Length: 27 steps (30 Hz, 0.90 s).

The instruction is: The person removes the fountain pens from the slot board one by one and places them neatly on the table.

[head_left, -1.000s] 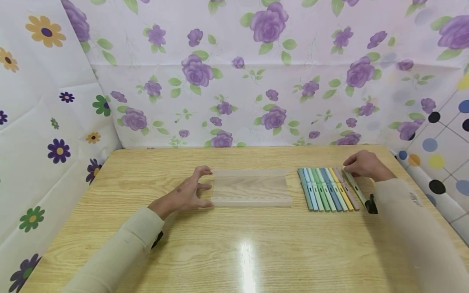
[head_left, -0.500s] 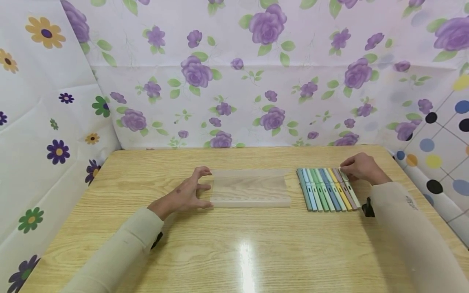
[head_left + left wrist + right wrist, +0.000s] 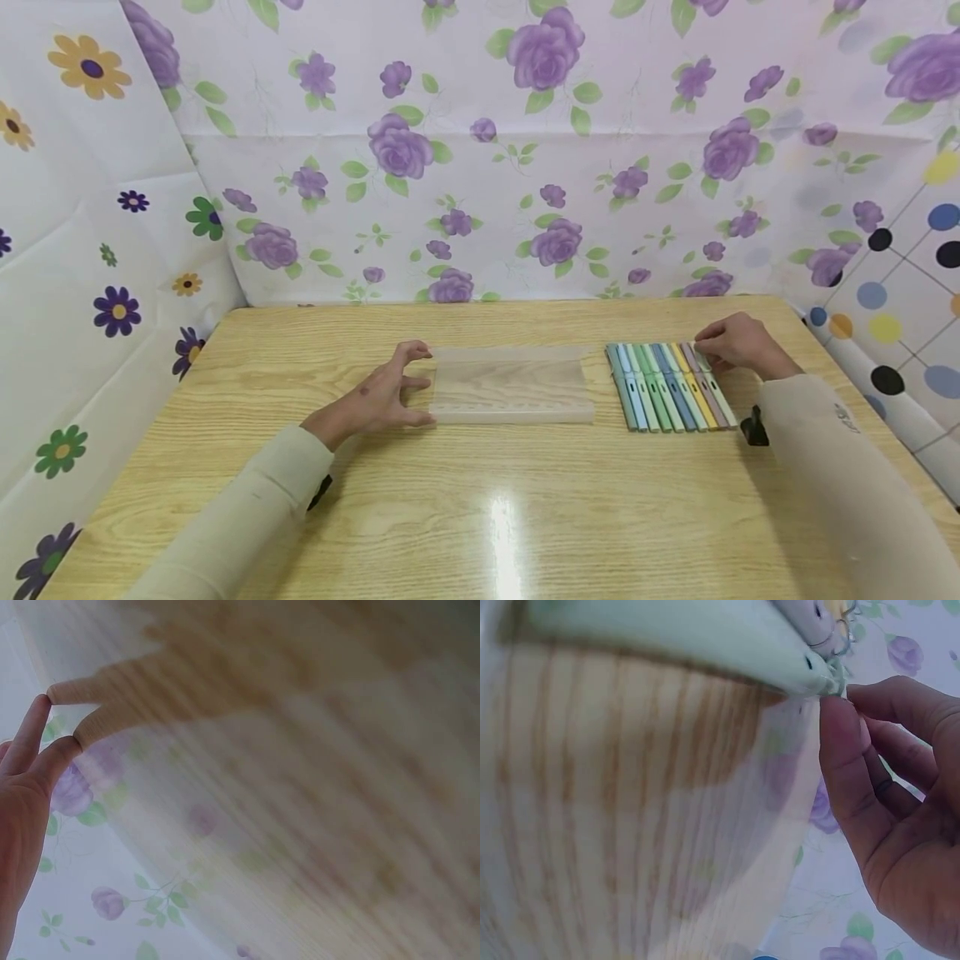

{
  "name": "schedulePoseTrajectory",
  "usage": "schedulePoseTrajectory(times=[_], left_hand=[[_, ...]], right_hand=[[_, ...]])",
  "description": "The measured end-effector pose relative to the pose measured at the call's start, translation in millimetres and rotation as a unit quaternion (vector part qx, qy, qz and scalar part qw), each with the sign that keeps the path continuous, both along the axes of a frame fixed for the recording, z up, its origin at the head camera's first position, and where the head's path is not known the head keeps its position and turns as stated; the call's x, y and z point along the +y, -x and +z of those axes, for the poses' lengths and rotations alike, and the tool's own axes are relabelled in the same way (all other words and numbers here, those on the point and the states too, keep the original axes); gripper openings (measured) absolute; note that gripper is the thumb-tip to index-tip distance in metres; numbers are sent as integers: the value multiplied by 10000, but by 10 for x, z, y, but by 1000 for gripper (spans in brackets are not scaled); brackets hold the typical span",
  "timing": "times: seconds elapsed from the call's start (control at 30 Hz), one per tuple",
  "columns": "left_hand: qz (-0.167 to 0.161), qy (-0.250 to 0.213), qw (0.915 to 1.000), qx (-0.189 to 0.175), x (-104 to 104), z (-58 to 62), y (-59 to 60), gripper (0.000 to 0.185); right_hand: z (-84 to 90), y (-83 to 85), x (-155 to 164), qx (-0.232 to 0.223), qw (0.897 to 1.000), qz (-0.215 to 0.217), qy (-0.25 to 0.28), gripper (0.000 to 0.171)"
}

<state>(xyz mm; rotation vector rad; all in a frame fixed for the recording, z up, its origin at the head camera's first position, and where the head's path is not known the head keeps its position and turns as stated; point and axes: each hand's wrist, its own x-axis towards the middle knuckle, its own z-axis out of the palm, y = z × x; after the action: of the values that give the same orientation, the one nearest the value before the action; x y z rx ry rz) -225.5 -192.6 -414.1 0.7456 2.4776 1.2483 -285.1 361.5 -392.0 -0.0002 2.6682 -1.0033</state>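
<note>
A clear plastic tray (image 3: 513,416) lies lengthwise on the wooden table in the head view. My left hand (image 3: 378,393) is spread at its left end, fingertips right at the short edge. Left wrist view: the left hand (image 3: 26,787) has slim fingertips down at the pale wood-grain surface. Right of the tray several pastel pens (image 3: 663,390) lie side by side in a row. At the row's right end is a pale green pen (image 3: 722,396). My right hand (image 3: 741,343) pinches its far end between thumb and forefinger, as the right wrist view shows on the pen (image 3: 697,634).
The wooden table (image 3: 420,508) carries a bright glare streak near its front. Behind it hangs a floral sheet (image 3: 480,208), with a flowered sheet on the left and a dotted one (image 3: 885,325) on the right.
The right hand has moved slightly left with the pale green pen, which went from angled and apart to lying against the row. The left hand and tray have stayed put.
</note>
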Motion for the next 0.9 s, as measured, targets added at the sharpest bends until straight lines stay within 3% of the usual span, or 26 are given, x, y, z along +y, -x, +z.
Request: schedulePoseTrajectory(times=[0.27,0.63,0.9], left_hand=[[6,-4,10000,-37,15,3,-2,97],[29,-18,10000,-2,-4,6,24,98],[158,38,9998,-137,-10,62,5,119]], right_hand=[[-12,5,11,-63,9999,-151,9,40],[22,-20,27,228,9992,-19,-316,38],[86,-59,8,368,9974,248,-569,39]])
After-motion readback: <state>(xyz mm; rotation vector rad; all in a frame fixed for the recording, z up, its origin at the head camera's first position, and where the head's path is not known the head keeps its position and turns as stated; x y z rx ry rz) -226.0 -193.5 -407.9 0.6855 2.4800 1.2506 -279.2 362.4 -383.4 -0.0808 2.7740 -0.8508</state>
